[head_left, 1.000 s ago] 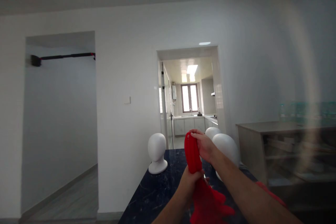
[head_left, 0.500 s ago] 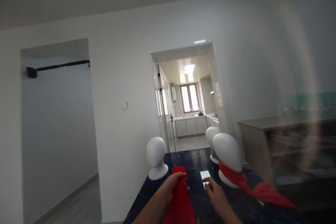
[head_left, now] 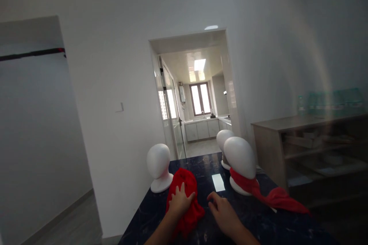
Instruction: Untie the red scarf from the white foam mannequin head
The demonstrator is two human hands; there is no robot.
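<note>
Bottom centre of frame: left hand (head_left: 179,200) lies flat, fingers spread, pressing on a red cloth (head_left: 184,199) bunched on the dark table (head_left: 258,222). Right hand (head_left: 222,212) just right of the cloth, palm down, fingers loosely curled, fingertips at the tabletop; contact unclear. Further back, right of centre, a white mannequin head (head_left: 240,159) with a red scarf (head_left: 270,197) around its neck, tail trailing right. Another head (head_left: 222,139) behind it. A third head (head_left: 158,164) left of centre. Shelf unit (head_left: 287,141) at right.
</note>
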